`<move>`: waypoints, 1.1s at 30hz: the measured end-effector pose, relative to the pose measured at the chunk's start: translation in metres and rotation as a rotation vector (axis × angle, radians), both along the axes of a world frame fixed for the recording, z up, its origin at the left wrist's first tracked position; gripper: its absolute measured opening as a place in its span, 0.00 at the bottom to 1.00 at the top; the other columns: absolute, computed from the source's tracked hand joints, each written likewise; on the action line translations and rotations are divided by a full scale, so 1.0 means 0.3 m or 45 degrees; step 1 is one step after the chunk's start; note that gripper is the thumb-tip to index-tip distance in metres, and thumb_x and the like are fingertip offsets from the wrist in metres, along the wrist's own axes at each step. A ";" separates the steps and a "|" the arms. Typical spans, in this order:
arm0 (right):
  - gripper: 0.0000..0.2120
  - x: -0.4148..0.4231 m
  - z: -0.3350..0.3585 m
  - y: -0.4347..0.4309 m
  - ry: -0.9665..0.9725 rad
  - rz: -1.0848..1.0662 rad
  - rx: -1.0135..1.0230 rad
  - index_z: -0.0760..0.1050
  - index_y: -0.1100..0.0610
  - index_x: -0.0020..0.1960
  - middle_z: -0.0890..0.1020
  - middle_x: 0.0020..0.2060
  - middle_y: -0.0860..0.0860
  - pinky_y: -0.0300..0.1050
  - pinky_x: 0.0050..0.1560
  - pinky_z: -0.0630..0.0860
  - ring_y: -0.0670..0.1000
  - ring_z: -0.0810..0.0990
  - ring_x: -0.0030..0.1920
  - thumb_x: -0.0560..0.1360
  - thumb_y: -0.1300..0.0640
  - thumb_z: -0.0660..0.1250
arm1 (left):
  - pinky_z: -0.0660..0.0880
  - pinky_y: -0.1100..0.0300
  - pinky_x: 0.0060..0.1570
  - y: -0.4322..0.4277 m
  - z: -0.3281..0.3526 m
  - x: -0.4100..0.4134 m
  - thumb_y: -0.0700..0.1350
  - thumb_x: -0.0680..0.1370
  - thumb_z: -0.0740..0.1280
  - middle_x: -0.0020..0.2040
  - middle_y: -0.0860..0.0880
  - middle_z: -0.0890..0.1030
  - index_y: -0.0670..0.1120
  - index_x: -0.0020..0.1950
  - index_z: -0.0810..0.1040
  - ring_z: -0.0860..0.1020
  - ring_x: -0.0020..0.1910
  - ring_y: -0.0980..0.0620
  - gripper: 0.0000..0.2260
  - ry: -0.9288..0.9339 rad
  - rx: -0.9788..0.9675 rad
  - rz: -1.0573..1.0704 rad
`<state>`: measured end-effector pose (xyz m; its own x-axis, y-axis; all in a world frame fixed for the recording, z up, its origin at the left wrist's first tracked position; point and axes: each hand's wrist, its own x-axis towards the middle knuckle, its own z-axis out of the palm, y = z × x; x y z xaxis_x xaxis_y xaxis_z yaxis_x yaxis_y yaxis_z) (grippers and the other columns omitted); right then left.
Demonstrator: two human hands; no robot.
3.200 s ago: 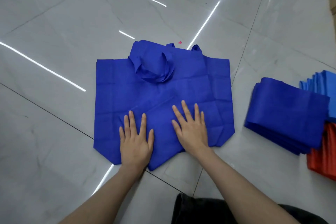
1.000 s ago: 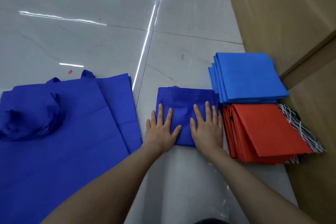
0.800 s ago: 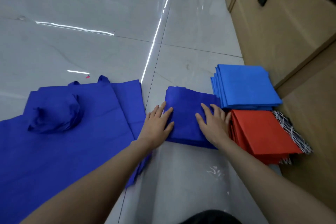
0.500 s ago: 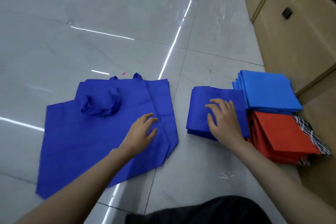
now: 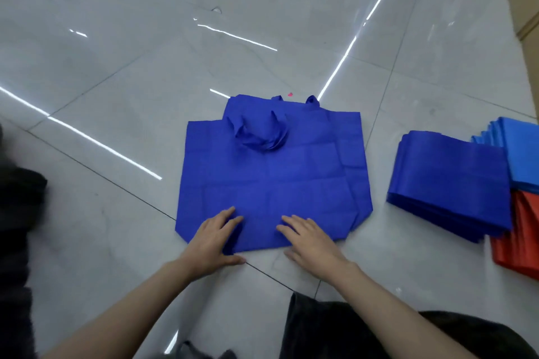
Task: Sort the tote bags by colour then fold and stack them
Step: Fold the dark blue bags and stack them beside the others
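The near hem of the royal-blue tote bag [image 5: 268, 183] is pinched by the left hand [image 5: 214, 240], fingers on top, thumb underneath, a small fold raised. The right hand [image 5: 313, 240] is laid on the same hem, fingers gently bent, though a grip cannot be confirmed. The bag is spread flat on the tiled floor [image 5: 116, 242], handles [image 5: 262, 138] bunched at the far edge. Off to the right, a folded royal-blue stack [image 5: 449, 183] is flanked by a light-blue stack [image 5: 525, 151] and a red stack [image 5: 519, 239].
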<state>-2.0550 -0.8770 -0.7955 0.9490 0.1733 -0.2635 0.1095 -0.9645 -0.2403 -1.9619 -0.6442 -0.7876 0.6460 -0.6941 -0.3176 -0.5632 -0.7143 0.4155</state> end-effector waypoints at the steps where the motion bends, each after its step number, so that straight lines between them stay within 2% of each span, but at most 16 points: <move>1: 0.25 0.001 -0.015 0.010 -0.046 0.006 -0.042 0.77 0.54 0.61 0.76 0.64 0.53 0.52 0.61 0.74 0.55 0.75 0.64 0.65 0.51 0.77 | 0.49 0.62 0.71 0.021 -0.008 -0.003 0.71 0.67 0.63 0.77 0.50 0.49 0.50 0.77 0.53 0.52 0.75 0.51 0.45 0.005 0.009 0.002; 2: 0.23 0.003 -0.032 0.017 -0.102 -0.015 -0.099 0.80 0.53 0.52 0.81 0.57 0.52 0.48 0.51 0.80 0.55 0.81 0.57 0.60 0.52 0.81 | 0.49 0.61 0.71 0.040 -0.016 -0.004 0.68 0.69 0.64 0.78 0.50 0.49 0.50 0.77 0.51 0.52 0.75 0.51 0.44 0.004 0.013 0.001; 4: 0.20 0.003 -0.050 0.035 -0.199 -0.087 -0.143 0.80 0.52 0.43 0.84 0.51 0.51 0.44 0.41 0.81 0.54 0.83 0.51 0.54 0.56 0.83 | 0.50 0.61 0.71 0.068 -0.031 0.000 0.74 0.66 0.57 0.77 0.50 0.51 0.50 0.77 0.52 0.54 0.75 0.51 0.47 -0.015 0.014 0.014; 6: 0.19 -0.015 -0.053 0.045 -0.285 -0.132 -0.128 0.77 0.54 0.41 0.84 0.44 0.51 0.42 0.35 0.80 0.54 0.84 0.47 0.56 0.61 0.82 | 0.54 0.61 0.70 0.073 -0.033 0.000 0.80 0.61 0.46 0.76 0.51 0.58 0.51 0.76 0.57 0.59 0.73 0.53 0.51 -0.039 -0.033 0.109; 8: 0.17 -0.034 -0.030 0.068 -0.339 -0.184 -0.078 0.71 0.54 0.41 0.81 0.33 0.49 0.41 0.26 0.72 0.52 0.82 0.36 0.62 0.62 0.77 | 0.55 0.60 0.69 0.078 -0.043 0.016 0.80 0.62 0.42 0.73 0.54 0.62 0.52 0.74 0.62 0.62 0.71 0.54 0.49 -0.066 -0.117 0.184; 10: 0.12 -0.040 0.001 0.084 -0.366 -0.220 -0.089 0.67 0.53 0.38 0.74 0.25 0.46 0.41 0.21 0.59 0.50 0.75 0.25 0.66 0.58 0.71 | 0.52 0.58 0.72 0.080 -0.043 0.037 0.80 0.63 0.45 0.75 0.56 0.60 0.56 0.74 0.62 0.59 0.73 0.55 0.45 -0.085 -0.128 0.066; 12: 0.08 -0.025 0.037 0.083 -0.347 -0.267 -0.032 0.66 0.53 0.38 0.70 0.22 0.47 0.40 0.22 0.55 0.52 0.71 0.21 0.73 0.52 0.60 | 0.45 0.57 0.73 0.088 -0.054 0.050 0.73 0.70 0.53 0.76 0.58 0.52 0.59 0.75 0.56 0.52 0.75 0.57 0.36 -0.095 -0.049 -0.126; 14: 0.16 0.021 0.060 0.072 -0.342 -0.339 0.042 0.69 0.55 0.41 0.73 0.24 0.48 0.43 0.25 0.60 0.55 0.73 0.25 0.77 0.46 0.50 | 0.38 0.59 0.71 0.100 -0.069 0.062 0.65 0.73 0.55 0.76 0.60 0.45 0.60 0.76 0.51 0.46 0.76 0.58 0.32 -0.097 0.024 -0.209; 17: 0.12 0.148 0.077 0.045 -0.324 -0.362 -0.009 0.71 0.57 0.55 0.80 0.45 0.52 0.47 0.34 0.68 0.56 0.78 0.44 0.80 0.51 0.54 | 0.35 0.61 0.70 0.113 -0.069 0.066 0.76 0.68 0.48 0.74 0.63 0.42 0.61 0.76 0.50 0.42 0.75 0.61 0.39 -0.057 0.012 -0.251; 18: 0.12 0.199 0.079 0.039 -0.317 -0.387 -0.014 0.70 0.57 0.60 0.78 0.55 0.52 0.48 0.38 0.70 0.56 0.77 0.51 0.80 0.54 0.56 | 0.37 0.61 0.70 0.114 -0.064 0.071 0.78 0.66 0.46 0.74 0.64 0.44 0.61 0.76 0.52 0.43 0.74 0.62 0.42 -0.042 -0.009 -0.258; 20: 0.19 0.304 0.072 0.031 -0.277 -0.442 -0.059 0.63 0.57 0.70 0.65 0.70 0.51 0.49 0.42 0.74 0.54 0.74 0.58 0.80 0.55 0.59 | 0.43 0.64 0.69 0.108 -0.055 0.097 0.79 0.64 0.45 0.74 0.63 0.54 0.60 0.74 0.60 0.52 0.73 0.61 0.42 -0.028 -0.087 -0.212; 22: 0.26 0.401 0.056 0.028 -0.200 -0.502 -0.127 0.55 0.55 0.75 0.53 0.76 0.50 0.47 0.39 0.73 0.55 0.75 0.57 0.80 0.54 0.60 | 0.49 0.66 0.66 0.090 -0.053 0.122 0.76 0.69 0.46 0.68 0.59 0.68 0.57 0.70 0.68 0.65 0.67 0.56 0.37 -0.117 -0.144 -0.192; 24: 0.29 0.472 0.034 0.026 -0.126 -0.513 -0.167 0.49 0.55 0.77 0.49 0.77 0.51 0.45 0.38 0.70 0.55 0.77 0.55 0.80 0.53 0.59 | 0.52 0.58 0.67 0.082 -0.074 0.138 0.71 0.75 0.46 0.64 0.53 0.73 0.56 0.68 0.71 0.70 0.63 0.50 0.31 -0.241 -0.077 -0.220; 26: 0.29 0.518 0.018 0.026 -0.120 -0.529 -0.185 0.48 0.55 0.77 0.55 0.75 0.53 0.45 0.36 0.69 0.55 0.78 0.52 0.81 0.52 0.57 | 0.49 0.48 0.69 0.088 -0.124 0.129 0.68 0.77 0.47 0.70 0.50 0.68 0.58 0.71 0.67 0.63 0.70 0.48 0.28 -0.312 -0.012 -0.192; 30: 0.21 0.584 0.019 -0.004 -0.227 -0.539 -0.199 0.58 0.56 0.72 0.70 0.61 0.55 0.48 0.35 0.70 0.56 0.75 0.40 0.81 0.55 0.57 | 0.50 0.44 0.69 0.093 -0.177 0.104 0.67 0.78 0.48 0.76 0.51 0.60 0.59 0.75 0.58 0.54 0.75 0.49 0.27 -0.382 -0.066 -0.154; 33: 0.12 0.680 0.063 -0.044 -0.503 -0.821 0.218 0.67 0.59 0.61 0.74 0.54 0.54 0.49 0.39 0.72 0.57 0.77 0.45 0.79 0.58 0.59 | 0.49 0.45 0.70 0.094 -0.185 0.106 0.67 0.78 0.48 0.76 0.51 0.59 0.59 0.75 0.57 0.54 0.75 0.49 0.27 -0.432 -0.070 -0.150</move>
<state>-1.8510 -0.8902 -0.7765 0.8939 -0.4378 0.0960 -0.3529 -0.8196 -0.4514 -1.9301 -0.6159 -0.8432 0.6227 -0.7802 -0.0592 -0.7527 -0.6180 0.2269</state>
